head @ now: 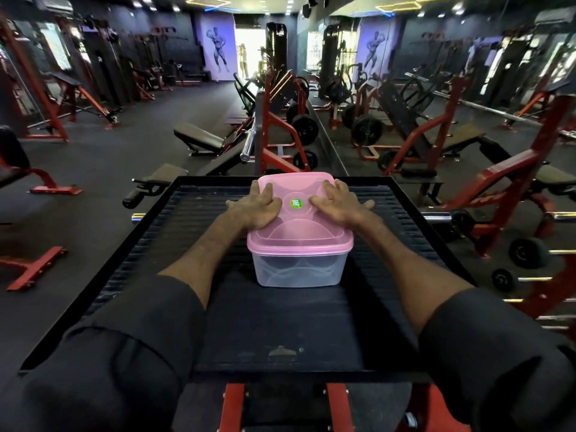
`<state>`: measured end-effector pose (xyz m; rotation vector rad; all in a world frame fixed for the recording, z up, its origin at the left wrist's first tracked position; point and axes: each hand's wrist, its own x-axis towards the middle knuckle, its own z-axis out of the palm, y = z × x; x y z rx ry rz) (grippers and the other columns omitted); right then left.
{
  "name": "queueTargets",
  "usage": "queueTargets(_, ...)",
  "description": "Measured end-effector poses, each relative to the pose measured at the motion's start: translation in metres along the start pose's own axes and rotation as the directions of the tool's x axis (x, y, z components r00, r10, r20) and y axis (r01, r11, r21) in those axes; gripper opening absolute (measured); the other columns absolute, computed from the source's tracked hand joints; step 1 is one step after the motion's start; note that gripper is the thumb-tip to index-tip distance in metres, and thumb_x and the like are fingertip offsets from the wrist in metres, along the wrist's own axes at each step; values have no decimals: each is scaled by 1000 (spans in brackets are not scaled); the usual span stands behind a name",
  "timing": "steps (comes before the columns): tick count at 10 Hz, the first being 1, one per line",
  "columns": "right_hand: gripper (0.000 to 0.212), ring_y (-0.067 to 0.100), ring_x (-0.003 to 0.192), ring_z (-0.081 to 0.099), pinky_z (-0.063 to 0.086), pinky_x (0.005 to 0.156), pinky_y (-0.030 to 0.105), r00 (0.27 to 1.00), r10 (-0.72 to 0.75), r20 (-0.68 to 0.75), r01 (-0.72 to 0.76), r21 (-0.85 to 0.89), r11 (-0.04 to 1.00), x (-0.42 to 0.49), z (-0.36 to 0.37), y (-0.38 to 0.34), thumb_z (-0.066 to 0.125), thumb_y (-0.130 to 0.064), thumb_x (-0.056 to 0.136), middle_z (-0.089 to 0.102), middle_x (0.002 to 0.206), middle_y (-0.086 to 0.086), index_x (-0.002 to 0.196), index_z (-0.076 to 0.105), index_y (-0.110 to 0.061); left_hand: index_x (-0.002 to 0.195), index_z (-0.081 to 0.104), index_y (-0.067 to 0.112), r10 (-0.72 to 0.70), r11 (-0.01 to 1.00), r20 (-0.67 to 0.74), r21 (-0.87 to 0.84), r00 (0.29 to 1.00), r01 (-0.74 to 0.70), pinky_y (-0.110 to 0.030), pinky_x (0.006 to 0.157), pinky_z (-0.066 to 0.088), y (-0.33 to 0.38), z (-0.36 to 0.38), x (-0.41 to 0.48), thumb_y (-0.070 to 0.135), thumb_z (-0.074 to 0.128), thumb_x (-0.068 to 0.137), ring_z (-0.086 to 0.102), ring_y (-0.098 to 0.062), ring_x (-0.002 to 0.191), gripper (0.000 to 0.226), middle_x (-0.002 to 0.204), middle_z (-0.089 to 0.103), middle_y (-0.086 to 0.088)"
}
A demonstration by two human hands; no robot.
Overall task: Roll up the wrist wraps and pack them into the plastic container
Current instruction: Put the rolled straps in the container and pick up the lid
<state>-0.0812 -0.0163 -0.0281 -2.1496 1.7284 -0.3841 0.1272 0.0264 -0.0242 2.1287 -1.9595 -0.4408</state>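
Looks like smooth, semi-glossy translucent plastic on the pink lid, with cloudier clear plastic for the container below. Glossy little sticker dead centre of the lid. Matt black ribbed platform underneath, scuffed bare at 6 o'clock. Shiny chrome barbell at 11 o'clock. Matt dark cloth on the sleeves.

Noted: clear translucent plastic container, colourless; pink translucent lid, even tint, bearing a round green sticker. The black ribbed desk shows parallel ridges over a red frame. Plain dark grey sleeves. Surrounding red gym machines, black pads.
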Motion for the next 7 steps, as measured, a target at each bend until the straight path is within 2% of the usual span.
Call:
queueTargets(1,77,33,157,13,-6,116,71,1000,2,5,-2,11,1000,3,0,1,34,-66,99,-2,173,1,163,13,-29,156,13,24,16,999,2,-51,1000,-16,-68,118,14,-6,3,6,67,17,81,29,-41,148,87,166,5,-11)
queueTargets(2,79,31,158,9,-9,115,71,999,3,34,-6,64,998,1,-1,2,35,-70,96,-2,173,-2,162,13,-32,159,11,24,-28,998,13,52,1000,27,-72,117,2,-2,-1,4,61,19,93,17,-38,153,76,169,-2,-11)
queueTargets(3,85,33,158,9,-8,116,71,999,2,38,-6,104,995,-1,2,2,36,-75,91,3,173,-1,162,14,-33,160,13,23,0,988,-39,157,999,6,-74,113,-4,6,0,2,50,22,102,4,-34,156,64,170,-5,-8)
queueTargets(4,97,32,158,10,5,126,60,999,-25,34,14,278,960,3,5,7,43,-79,84,9,172,4,162,19,-27,157,19,21,111,983,-6,148,994,-108,-73,116,-2,14,2,1,58,24,97,-4,-29,156,71,170,-6,-3)
queueTargets(5,85,26,159,8,7,128,43,998,-66,22,53,382,923,1,6,8,53,-60,96,5,173,6,163,19,-19,160,11,21,96,987,32,127,995,-99,-70,117,1,14,8,0,70,24,94,-10,-27,156,83,169,-7,2)
queueTargets(6,73,29,152,28,18,125,47,997,-39,-62,58,345,937,-5,5,6,60,-51,96,32,164,8,156,37,-16,159,9,17,118,982,22,146,993,-120,-61,122,8,12,10,4,86,8,72,-10,-27,156,111,170,-4,-8)
queueTargets(7,53,27,131,52,32,114,61,970,-45,-238,133,368,920,-10,-9,3,68,-42,86,59,133,-2,136,59,-29,159,9,16,124,982,11,140,992,-125,-58,123,9,11,14,7,84,9,74,-9,-29,156,109,170,-4,-9)
